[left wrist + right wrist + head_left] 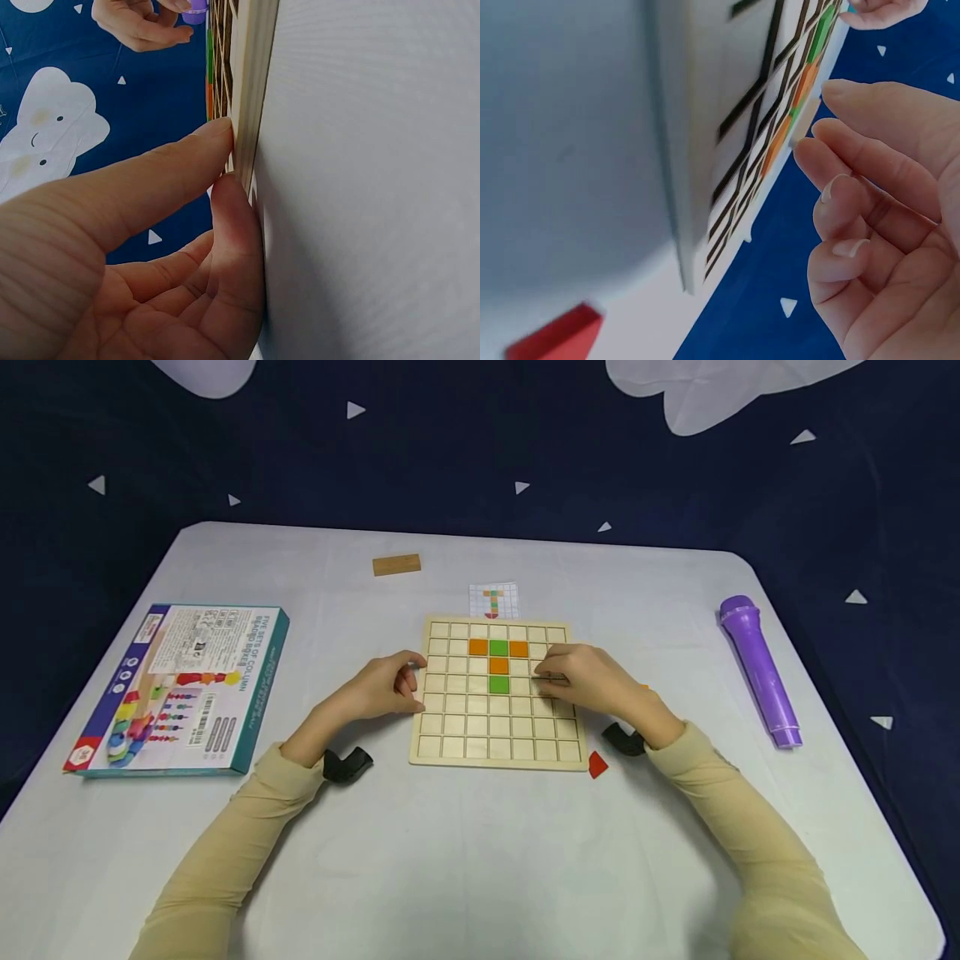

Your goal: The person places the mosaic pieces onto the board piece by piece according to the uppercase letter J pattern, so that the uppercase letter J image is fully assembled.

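A wooden grid board (495,764) lies on the white table. Square tiles form a T on it: an orange tile (478,647), a green tile (498,647) and another orange tile (518,648) across, with an orange and a green one below. Thumb and index finger of my left hand (381,685) touch the board's left edge, spread apart along it. Over the board's right part, my right hand (588,677) bends its fingers loosely; the right wrist view shows thumb and fingertips apart, nothing held. Beyond the board, a small card (507,602) carries a printed coloured T-shaped pattern.
A red piece (597,765) lies by the board's lower right corner. An orange bit (644,687) peeks out behind the right wrist. A wooden block (397,565) lies farther back, a toy box (198,693) at left, a purple microphone-shaped tube (761,672) at right.
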